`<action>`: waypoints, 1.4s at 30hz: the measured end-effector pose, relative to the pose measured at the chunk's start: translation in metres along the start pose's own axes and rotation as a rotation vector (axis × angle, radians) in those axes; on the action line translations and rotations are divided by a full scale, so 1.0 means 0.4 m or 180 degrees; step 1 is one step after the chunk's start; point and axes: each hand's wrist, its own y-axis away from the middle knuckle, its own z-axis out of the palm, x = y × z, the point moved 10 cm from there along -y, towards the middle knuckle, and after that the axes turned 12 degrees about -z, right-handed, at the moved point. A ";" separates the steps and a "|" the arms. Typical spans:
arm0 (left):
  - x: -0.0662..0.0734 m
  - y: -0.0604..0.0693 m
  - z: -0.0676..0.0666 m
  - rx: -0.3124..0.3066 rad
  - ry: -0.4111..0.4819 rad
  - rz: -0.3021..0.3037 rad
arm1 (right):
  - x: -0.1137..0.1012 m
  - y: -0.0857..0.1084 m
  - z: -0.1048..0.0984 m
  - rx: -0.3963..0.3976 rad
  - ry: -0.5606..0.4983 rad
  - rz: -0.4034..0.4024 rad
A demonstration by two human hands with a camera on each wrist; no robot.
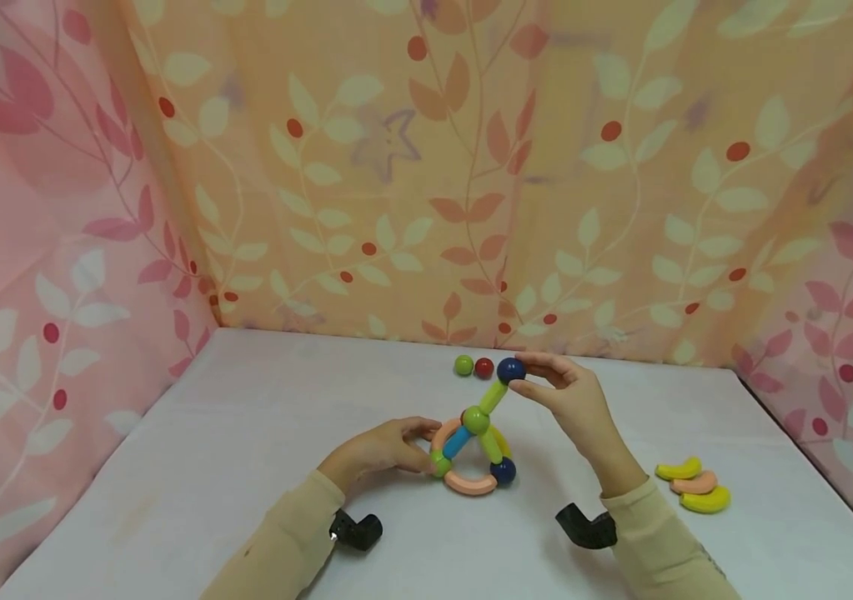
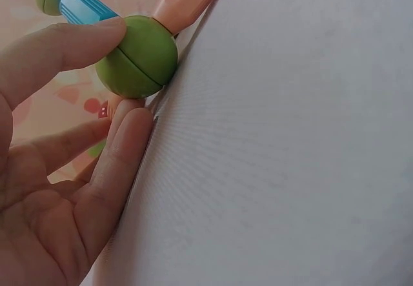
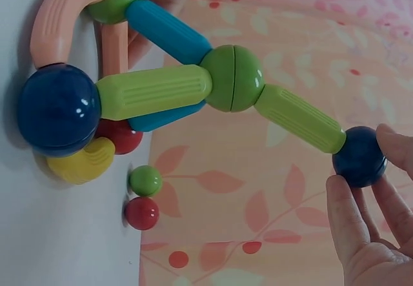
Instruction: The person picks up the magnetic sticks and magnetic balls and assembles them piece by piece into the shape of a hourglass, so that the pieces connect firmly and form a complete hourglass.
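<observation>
A magnetic ball-and-stick model stands on the table, its ring of curved pieces (image 1: 471,484) lying flat. Straight sticks lean up from the ring to a green centre ball (image 3: 233,78). From there a light-green stick (image 3: 302,118) slants up to a dark blue ball (image 3: 360,157). My right hand (image 1: 574,408) pinches this top ball between thumb and fingertips. Low on the other side, my left hand (image 1: 384,448) holds a green ball (image 2: 139,57) of the ring, thumb on top and fingers against its side. Another blue ball (image 3: 59,110) sits at the ring's near right.
Behind the model, a loose green ball (image 1: 464,365) and a red ball (image 1: 484,368) lie side by side. Two yellow curved pieces (image 1: 705,500) and a peach one (image 1: 694,482) are at the right. Patterned curtains (image 1: 366,208) close off the back and sides of the white table (image 1: 193,467).
</observation>
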 end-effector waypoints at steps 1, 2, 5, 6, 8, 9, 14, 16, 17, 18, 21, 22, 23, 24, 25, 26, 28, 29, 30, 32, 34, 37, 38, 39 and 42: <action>-0.002 -0.001 -0.002 0.0010 0.0005 -0.0005 | 0.003 -0.001 0.001 -0.0012 -0.0002 0.0011; -0.002 -0.002 -0.003 0.0019 0.0001 0.0004 | 0.006 -0.001 0.001 -0.0023 0.0000 0.0024; -0.006 -0.003 -0.004 0.0020 0.0005 0.0002 | 0.014 -0.001 0.004 -0.0077 0.0027 0.0061; -0.006 -0.003 -0.003 0.0020 0.0003 0.0002 | 0.017 -0.001 0.004 -0.0101 0.0031 0.0071; -0.005 -0.003 -0.002 0.0009 0.0005 0.0008 | 0.023 0.000 0.005 -0.0155 0.0042 0.0103; -0.003 -0.003 -0.001 0.0003 0.0004 0.0010 | 0.026 0.001 0.006 -0.0188 0.0035 0.0129; 0.012 0.000 -0.005 0.0011 -0.0013 0.0035 | 0.048 0.010 0.005 -0.0352 -0.0026 0.0345; 0.015 0.000 -0.006 0.0012 -0.0007 0.0030 | 0.054 0.015 0.007 -0.0402 -0.0094 0.0378; 0.016 0.001 -0.007 0.0015 -0.0009 0.0030 | 0.054 0.017 0.008 -0.0416 -0.0135 0.0371; 0.014 0.001 -0.006 0.0005 0.0001 0.0024 | 0.056 0.019 0.010 -0.0433 -0.0186 0.0367; 0.008 0.002 -0.001 -0.0015 0.0003 0.0012 | 0.058 0.026 0.016 -0.0457 -0.0255 0.0350; 0.009 0.003 0.001 -0.0032 0.0011 0.0031 | 0.060 0.027 0.017 -0.0454 -0.0249 0.0356; 0.010 0.004 0.002 -0.0041 0.0015 0.0052 | 0.060 0.028 0.018 -0.0454 -0.0229 0.0360; 0.011 0.004 0.002 -0.0040 0.0011 0.0066 | 0.061 0.028 0.019 -0.0448 -0.0222 0.0366; 0.013 0.004 0.002 -0.0035 0.0007 0.0083 | 0.062 0.028 0.020 -0.0446 -0.0199 0.0362; 0.015 0.004 0.001 -0.0032 0.0007 0.0100 | 0.062 0.027 0.022 -0.0445 -0.0193 0.0359; 0.017 0.004 -0.002 -0.0025 0.0001 0.0127 | 0.064 0.027 0.026 -0.0456 -0.0189 0.0359; 0.015 0.004 -0.003 -0.0016 0.0001 0.0117 | 0.066 0.028 0.028 -0.0467 -0.0185 0.0356; 0.013 0.004 -0.003 -0.0014 0.0003 0.0109 | 0.069 0.029 0.030 -0.0477 -0.0183 0.0359; 0.010 0.004 -0.001 -0.0034 0.0016 0.0100 | 0.079 0.035 0.033 -0.0509 -0.0139 0.0392; 0.009 0.005 0.000 -0.0057 0.0042 0.0088 | 0.096 0.043 0.034 -0.0542 -0.0069 0.0476; 0.010 0.004 0.002 -0.0059 0.0068 0.0083 | 0.131 0.060 0.034 -0.0602 0.0079 0.0667; 0.010 0.004 0.002 -0.0056 0.0080 0.0083 | 0.146 0.068 0.036 -0.0638 0.0132 0.0745; 0.011 0.003 0.003 -0.0058 0.0085 0.0085 | 0.161 0.078 0.037 -0.0669 0.0199 0.0829; 0.011 0.000 0.011 -0.0076 0.0085 0.0087 | 0.203 0.110 0.039 -0.0756 0.0398 0.1051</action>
